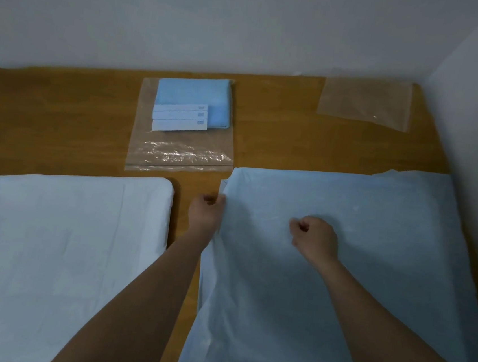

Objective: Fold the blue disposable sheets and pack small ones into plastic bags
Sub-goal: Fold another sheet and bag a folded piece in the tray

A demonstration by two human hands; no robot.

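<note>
The blue sheet (pixel 357 252) lies spread on the right part of the wooden table (pixel 62 109). It looks thin, light and soft, so it may wrinkle and slide; edges and corners seem the best places to hold. The left hand (pixel 205 211) pinches its left edge, and the right hand (pixel 314 237) is curled on its middle, seemingly gripping cloth. A folded stack (pixel 57 244) lies to the left, and two plastic bags (pixel 180 157) lie farther away.

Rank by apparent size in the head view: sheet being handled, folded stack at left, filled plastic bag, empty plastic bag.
1. Sheet being handled
2. Folded stack, close to it, so unsure
3. Filled plastic bag
4. Empty plastic bag, farthest from the camera
</note>
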